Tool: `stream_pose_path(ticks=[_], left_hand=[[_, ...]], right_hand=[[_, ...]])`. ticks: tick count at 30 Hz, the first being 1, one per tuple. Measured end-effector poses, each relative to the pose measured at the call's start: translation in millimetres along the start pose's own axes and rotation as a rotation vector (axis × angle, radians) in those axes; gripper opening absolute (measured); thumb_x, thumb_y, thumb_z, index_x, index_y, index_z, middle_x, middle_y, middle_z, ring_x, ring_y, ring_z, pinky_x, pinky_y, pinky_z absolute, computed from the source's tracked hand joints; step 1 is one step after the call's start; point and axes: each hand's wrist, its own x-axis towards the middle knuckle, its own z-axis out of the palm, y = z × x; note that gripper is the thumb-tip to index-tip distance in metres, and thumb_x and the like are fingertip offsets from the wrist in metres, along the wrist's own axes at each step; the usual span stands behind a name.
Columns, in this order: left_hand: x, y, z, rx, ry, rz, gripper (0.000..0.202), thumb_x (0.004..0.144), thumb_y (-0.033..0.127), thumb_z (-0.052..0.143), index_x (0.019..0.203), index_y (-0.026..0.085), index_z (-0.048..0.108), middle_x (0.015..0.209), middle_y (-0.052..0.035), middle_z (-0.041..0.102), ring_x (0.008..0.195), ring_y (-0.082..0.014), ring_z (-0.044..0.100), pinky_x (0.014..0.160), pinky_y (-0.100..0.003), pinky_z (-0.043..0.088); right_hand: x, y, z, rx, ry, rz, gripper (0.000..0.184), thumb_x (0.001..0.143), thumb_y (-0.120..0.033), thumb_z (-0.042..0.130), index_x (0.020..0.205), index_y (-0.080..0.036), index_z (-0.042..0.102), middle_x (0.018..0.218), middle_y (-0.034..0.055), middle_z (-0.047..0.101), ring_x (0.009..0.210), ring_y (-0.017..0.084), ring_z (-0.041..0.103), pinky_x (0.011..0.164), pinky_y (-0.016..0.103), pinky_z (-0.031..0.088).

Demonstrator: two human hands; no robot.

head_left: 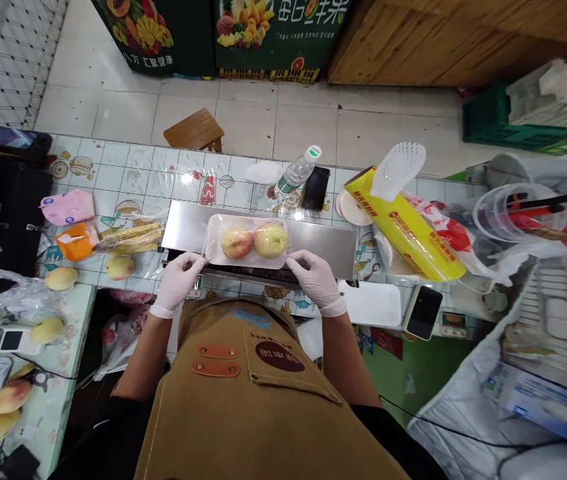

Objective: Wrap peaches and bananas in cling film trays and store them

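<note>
White foam tray (246, 260), shallow and oblong, carries two round yellow-pink peaches (253, 241) side by side under clear cling film (214, 235). It lies on the flat stainless-steel plate (186, 227) at the near edge of the tiled, film-covered counter (128, 167), straight in front of the person's brown canvas apron (263, 407). The load is probably light, but the foam should flex or snap if lifted by one corner, the film looks slick under gloves, and the ripe fruit would bruise if squeezed or rolled together. The two short ends, held level, seem the safest places to take hold. That is where both hands are. The left hand (178, 280), in a white disposable glove, reaches in from the near left with its wrist low and its fingertips pinched shut at the tray's left end. The right hand (316, 281), gloved the same way, mirrors it from the near right, its fingers closed on the right end. At this distance I cannot tell whether the fingers grip the foam rim itself or only the film stretched over it. Both forearms angle inward, elbows out beside the apron. Beyond the plate lie a clear plastic water bottle (297, 172) and a black phone (315, 188), with a long yellow cling-film box (413, 233) to the right.
</note>
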Motion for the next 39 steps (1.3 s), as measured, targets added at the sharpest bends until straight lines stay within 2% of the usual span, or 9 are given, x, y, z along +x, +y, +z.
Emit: stream_pose_path(ticks=[6, 10, 14, 17, 20, 24, 29, 34, 39], left_hand=[[-2.4, -4.0, 0.7, 0.042, 0.092, 0.112, 0.027, 0.085, 0.048, 0.072, 0.077, 0.022, 0.071, 0.089, -0.0039, 0.073, 0.091, -0.0210, 0.066, 0.086, -0.032, 0.052], [-3.6, -3.3, -1.6, 0.039, 0.078, 0.129, 0.026, 0.086, 0.046, 0.072, 0.077, 0.021, 0.072, 0.089, -0.0038, 0.073, 0.090, -0.0207, 0.066, 0.087, -0.032, 0.052], [6.9, 1.4, -6.2, -0.052, 0.031, 0.103, 0.030, 0.083, 0.050, 0.076, 0.082, 0.020, 0.073, 0.092, -0.0055, 0.077, 0.092, -0.0218, 0.069, 0.090, -0.034, 0.053], [25.1, 11.0, -13.0, -0.076, -0.034, 0.038, 0.043, 0.082, 0.062, 0.077, 0.086, 0.019, 0.073, 0.091, -0.0070, 0.079, 0.086, -0.0216, 0.070, 0.080, -0.032, 0.054], [45.9, 21.5, -17.9, -0.052, -0.177, -0.026, 0.061, 0.084, 0.078, 0.068, 0.093, 0.017, 0.074, 0.087, -0.0098, 0.080, 0.076, -0.0204, 0.070, 0.066, -0.029, 0.049], [68.6, 29.2, -13.9, -0.008, -0.264, -0.083, 0.072, 0.080, 0.090, 0.063, 0.083, 0.018, 0.071, 0.067, -0.0088, 0.073, 0.057, -0.0183, 0.062, 0.054, -0.029, 0.042], [80.0, 34.2, -3.5, 0.068, -0.238, -0.087, 0.071, 0.083, 0.091, 0.057, 0.064, 0.023, 0.060, 0.049, -0.0043, 0.059, 0.044, -0.0158, 0.048, 0.049, -0.031, 0.036], [79.4, 32.7, 3.5, 0.017, -0.183, -0.122, 0.067, 0.082, 0.087, 0.063, 0.059, 0.025, 0.052, 0.048, -0.0006, 0.051, 0.044, -0.0144, 0.044, 0.048, -0.030, 0.033], [77.2, 31.5, 15.1, -0.002, -0.106, -0.077, 0.067, 0.084, 0.086, 0.064, 0.061, 0.025, 0.050, 0.050, 0.0012, 0.048, 0.051, -0.0156, 0.047, 0.050, -0.029, 0.036]], right_hand=[[-14.3, 0.8, -2.6, -0.031, 0.018, -0.016, 0.027, 0.088, -0.047, 0.070, 0.077, -0.023, 0.071, 0.081, 0.0028, 0.072, 0.078, 0.020, 0.063, 0.076, 0.033, 0.051], [-20.2, 3.4, -4.0, -0.008, 0.008, -0.024, 0.028, 0.087, -0.049, 0.070, 0.079, -0.022, 0.071, 0.084, 0.0034, 0.073, 0.081, 0.021, 0.064, 0.079, 0.034, 0.052], [-8.2, 0.0, -5.6, 0.056, -0.047, 0.004, 0.033, 0.086, -0.054, 0.072, 0.080, -0.021, 0.072, 0.082, 0.0035, 0.074, 0.078, 0.019, 0.064, 0.075, 0.032, 0.052], [10.9, -7.0, -7.3, 0.132, -0.102, 0.059, 0.050, 0.087, -0.071, 0.069, 0.083, -0.021, 0.072, 0.080, 0.0054, 0.077, 0.072, 0.018, 0.064, 0.062, 0.028, 0.048], [29.5, -12.5, -6.7, 0.199, -0.163, 0.146, 0.069, 0.082, -0.090, 0.064, 0.079, -0.021, 0.069, 0.072, 0.0076, 0.075, 0.063, 0.017, 0.061, 0.051, 0.026, 0.041], [42.3, -15.0, -2.2, 0.205, -0.204, 0.173, 0.076, 0.073, -0.098, 0.066, 0.067, -0.022, 0.063, 0.061, 0.0056, 0.066, 0.055, 0.014, 0.053, 0.045, 0.025, 0.035], [44.9, -17.3, 1.8, 0.242, -0.196, 0.133, 0.081, 0.072, -0.102, 0.061, 0.058, -0.023, 0.057, 0.056, 0.0014, 0.058, 0.052, 0.011, 0.047, 0.050, 0.026, 0.039], [49.7, -17.9, 4.2, 0.377, -0.175, 0.157, 0.077, 0.068, -0.098, 0.069, 0.057, -0.024, 0.053, 0.057, 0.0002, 0.055, 0.057, 0.013, 0.049, 0.056, 0.028, 0.043], [53.0, -16.2, 11.1, 0.451, -0.105, 0.188, 0.071, 0.071, -0.091, 0.075, 0.061, -0.027, 0.046, 0.054, -0.0028, 0.049, 0.051, 0.012, 0.041, 0.050, 0.028, 0.035]])
